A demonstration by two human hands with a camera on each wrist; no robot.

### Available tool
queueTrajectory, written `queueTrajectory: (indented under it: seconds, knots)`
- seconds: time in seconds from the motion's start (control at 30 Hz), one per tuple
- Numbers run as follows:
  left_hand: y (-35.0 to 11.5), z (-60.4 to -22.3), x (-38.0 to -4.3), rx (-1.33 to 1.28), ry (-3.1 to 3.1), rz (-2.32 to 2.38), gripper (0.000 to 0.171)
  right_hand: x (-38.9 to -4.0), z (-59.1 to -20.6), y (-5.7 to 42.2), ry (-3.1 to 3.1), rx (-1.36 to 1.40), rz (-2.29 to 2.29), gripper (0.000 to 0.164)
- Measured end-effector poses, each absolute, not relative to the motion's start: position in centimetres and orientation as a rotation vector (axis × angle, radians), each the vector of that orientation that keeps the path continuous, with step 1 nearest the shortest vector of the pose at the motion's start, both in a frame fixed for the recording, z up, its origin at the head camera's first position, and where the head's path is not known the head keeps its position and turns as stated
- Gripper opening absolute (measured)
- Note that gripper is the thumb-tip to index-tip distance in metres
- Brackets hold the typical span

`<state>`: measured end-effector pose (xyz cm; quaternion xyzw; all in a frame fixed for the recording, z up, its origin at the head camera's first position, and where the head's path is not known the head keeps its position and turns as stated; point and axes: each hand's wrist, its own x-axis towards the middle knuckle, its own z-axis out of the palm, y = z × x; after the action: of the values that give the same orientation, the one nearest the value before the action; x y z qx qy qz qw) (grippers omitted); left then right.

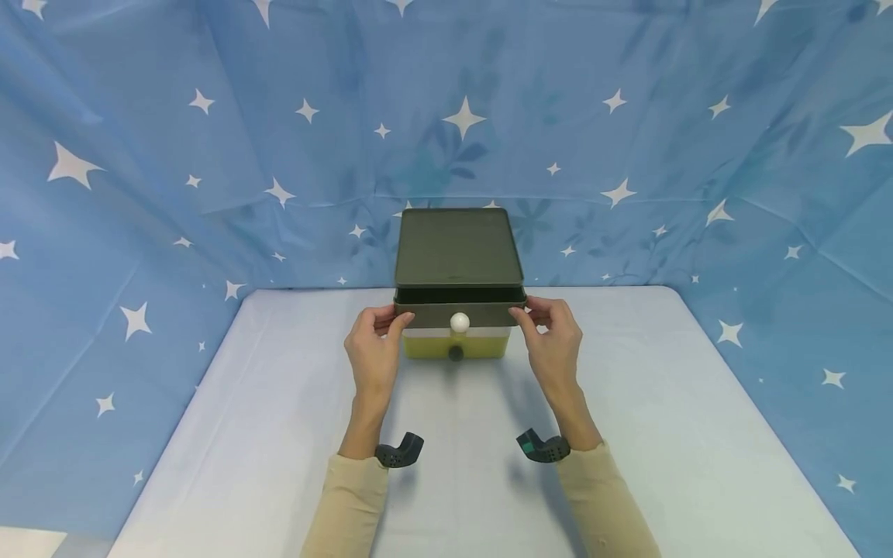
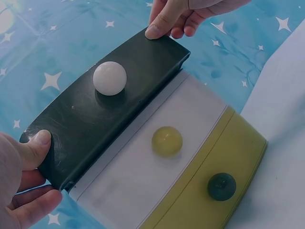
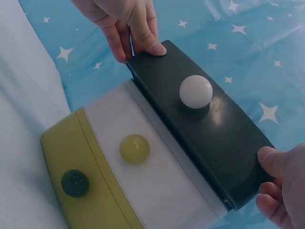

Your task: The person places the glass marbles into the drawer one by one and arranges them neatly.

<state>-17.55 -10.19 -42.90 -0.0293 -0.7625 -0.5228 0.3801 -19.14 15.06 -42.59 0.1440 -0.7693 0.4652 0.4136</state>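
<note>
A small chest of drawers stands at the back of the table, with a dark green top (image 1: pixel 459 244). Its dark green top drawer (image 1: pixel 432 315) juts forward, the dark inside showing behind its front, and bears a white knob (image 1: pixel 459 322). My left hand (image 1: pixel 373 353) pinches the drawer's left front corner, thumb on the front face and fingers at the side. At the right front corner my right hand (image 1: pixel 554 349) grips the same way. Below sit a white drawer (image 2: pixel 138 176) with a yellow knob (image 2: pixel 167 141) and a yellow drawer (image 3: pixel 95 176) with a dark green knob (image 3: pixel 75 183).
White cloth covers the table (image 1: pixel 453 480). A blue curtain (image 1: pixel 314 155) with white stars hangs close behind the chest and along both sides. Dark wrist-worn devices (image 1: pixel 401 449) sit on both wrists, beside beige sleeves.
</note>
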Motion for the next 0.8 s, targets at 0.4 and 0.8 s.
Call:
queueTrajectory:
  seconds: [0.4, 0.8]
  knots:
    - [-10.3, -42.8, -18.7, -0.058, -1.972, -1.3, 0.032, -19.9, -42.3, 14.8, -2.015, 0.277, 1.181, 0.032]
    - [-10.3, -42.6, -19.6, -0.05, -2.007, -1.3, 0.031, -20.9, -42.4, 15.1, -1.997, 0.307, 1.181, 0.03]
